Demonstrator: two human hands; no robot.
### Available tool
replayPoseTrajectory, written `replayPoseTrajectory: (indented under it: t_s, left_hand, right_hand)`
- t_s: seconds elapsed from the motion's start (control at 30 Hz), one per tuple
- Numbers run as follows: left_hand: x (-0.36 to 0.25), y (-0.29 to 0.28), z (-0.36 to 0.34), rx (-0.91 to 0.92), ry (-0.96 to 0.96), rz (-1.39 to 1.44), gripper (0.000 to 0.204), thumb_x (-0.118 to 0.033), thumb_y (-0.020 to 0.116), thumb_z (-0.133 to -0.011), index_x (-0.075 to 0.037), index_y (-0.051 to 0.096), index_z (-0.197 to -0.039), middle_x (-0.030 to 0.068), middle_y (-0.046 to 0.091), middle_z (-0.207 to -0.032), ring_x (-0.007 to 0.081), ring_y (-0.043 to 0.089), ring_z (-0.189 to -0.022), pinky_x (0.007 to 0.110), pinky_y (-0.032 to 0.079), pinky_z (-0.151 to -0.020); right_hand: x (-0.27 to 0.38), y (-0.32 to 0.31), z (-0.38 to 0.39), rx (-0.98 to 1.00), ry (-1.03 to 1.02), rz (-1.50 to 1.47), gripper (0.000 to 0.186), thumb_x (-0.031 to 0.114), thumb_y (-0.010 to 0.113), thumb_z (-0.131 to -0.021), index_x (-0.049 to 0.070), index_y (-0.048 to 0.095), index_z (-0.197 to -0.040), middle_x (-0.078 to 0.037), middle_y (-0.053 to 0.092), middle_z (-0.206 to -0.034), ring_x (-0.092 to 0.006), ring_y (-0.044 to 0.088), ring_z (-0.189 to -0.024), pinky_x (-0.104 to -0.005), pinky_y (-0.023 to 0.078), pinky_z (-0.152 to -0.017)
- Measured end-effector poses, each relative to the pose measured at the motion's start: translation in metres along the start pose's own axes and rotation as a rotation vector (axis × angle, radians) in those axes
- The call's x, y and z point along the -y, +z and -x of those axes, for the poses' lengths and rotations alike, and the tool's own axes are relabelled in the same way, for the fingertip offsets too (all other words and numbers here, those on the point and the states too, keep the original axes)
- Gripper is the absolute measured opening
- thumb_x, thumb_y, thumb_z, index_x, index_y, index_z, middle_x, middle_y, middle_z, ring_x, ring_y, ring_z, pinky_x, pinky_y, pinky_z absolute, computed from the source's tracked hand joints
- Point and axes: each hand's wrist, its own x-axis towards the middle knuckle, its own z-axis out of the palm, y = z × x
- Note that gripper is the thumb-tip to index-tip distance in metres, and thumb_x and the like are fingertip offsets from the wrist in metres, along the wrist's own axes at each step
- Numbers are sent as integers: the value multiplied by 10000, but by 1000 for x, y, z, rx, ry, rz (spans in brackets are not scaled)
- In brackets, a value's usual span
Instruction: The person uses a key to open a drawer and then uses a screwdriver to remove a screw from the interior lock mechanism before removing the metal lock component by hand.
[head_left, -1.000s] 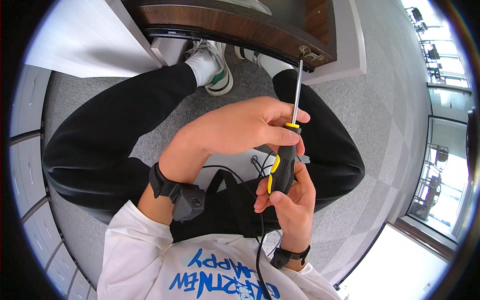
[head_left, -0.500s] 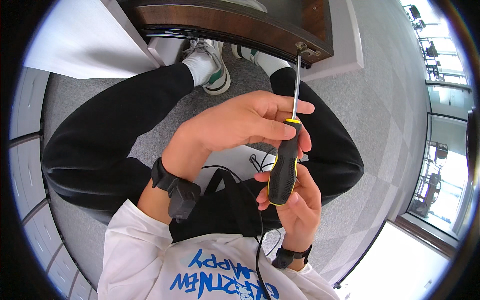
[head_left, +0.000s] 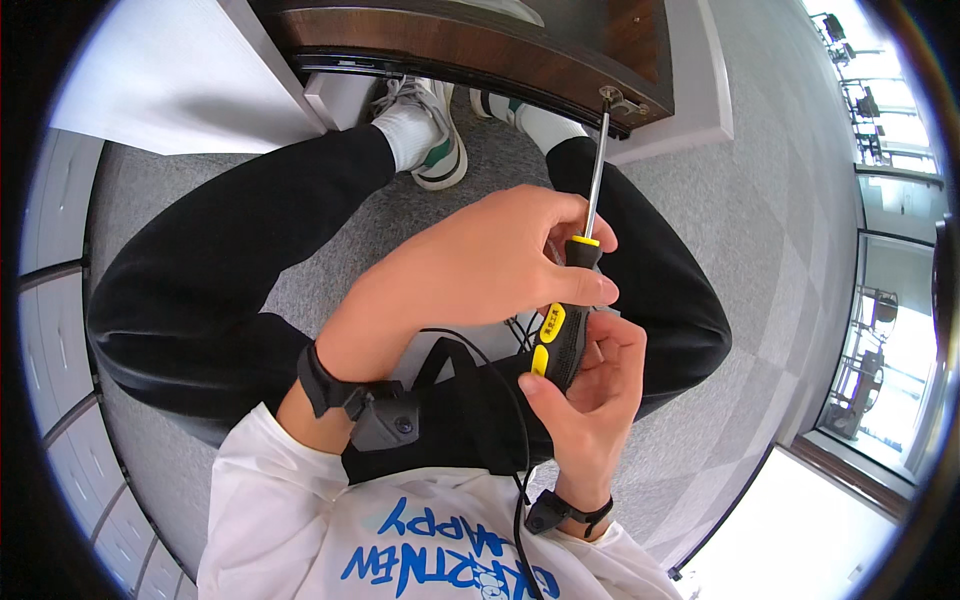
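A screwdriver [head_left: 566, 325] with a black and yellow handle and a long steel shaft points up and away from me. Its tip meets a small metal fitting [head_left: 618, 100] on the edge of a dark wooden panel [head_left: 480, 50]. My right hand [head_left: 590, 400] wraps the lower handle from below. My left hand [head_left: 480, 265] reaches across from the left, its fingertips pinching the top of the handle where the shaft starts. Both wrists wear dark bands.
I sit with black-trousered legs [head_left: 200, 270] spread over grey carpet [head_left: 770, 210], white shoes [head_left: 425, 140] under the panel. A black device and cable [head_left: 470, 410] hang at my chest. White cabinet fronts [head_left: 60, 330] curve along the left; glass walls [head_left: 880, 330] stand at the right.
The screwdriver has risen and moved forward, so its tip now touches the metal fitting on the panel edge. Both hands moved up with it and kept their hold on the handle.
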Motion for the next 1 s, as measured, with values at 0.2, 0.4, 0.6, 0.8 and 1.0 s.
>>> replayPoseTrajectory:
  t_s: [0.2, 0.4, 0.6, 0.8, 1.0]
  left_hand:
    - [10, -5, 1, 92, 5, 400, 510, -156, 728, -841, -10, 594, -1311, 112, 696, -981, 189, 683, -940, 308, 523, -906]
    - [10, -6, -1, 152, 65, 586, 524, -189, 717, -858, -12, 577, -1331, 124, 691, -1018, 191, 681, -946, 305, 526, -898]
    - [-11, -6, 9, -63, -33, 12, 518, -192, 741, -854, -40, 588, -1325, 114, 694, -1028, 158, 670, -918, 278, 517, -863]
    - [3, -10, 3, 43, 25, 172, 505, -149, 715, -867, -27, 577, -1338, 117, 702, -1019, 167, 673, -934, 288, 526, -865]
    - [17, -13, -1, 208, 133, 624, 560, -199, 676, -905, -17, 505, -1406, 132, 682, -1034, 182, 669, -924, 300, 545, -830]
  right_hand:
    - [14, -6, -2, 69, 351, -509, 654, 315, 767, -835, -23, 430, -1282, -248, 607, -1149, -284, 677, -993, -343, 580, -755]
    - [7, -13, -7, 185, 322, -519, 581, 121, 770, -827, -23, 427, -1273, -203, 632, -1121, -262, 682, -1016, -322, 575, -821]
    - [6, 1, -5, 71, 192, -368, 616, -41, 822, -729, 9, 449, -1218, -101, 589, -1076, -155, 614, -996, -286, 530, -883]
    - [11, -1, -3, 238, 231, -481, 576, 359, 628, -950, -41, 428, -1314, -190, 616, -1141, -230, 678, -955, -339, 572, -789]
    - [8, -9, -9, 260, 285, -545, 497, 207, 737, -855, -35, 466, -1195, -262, 650, -1039, -241, 711, -739, -266, 569, -572]
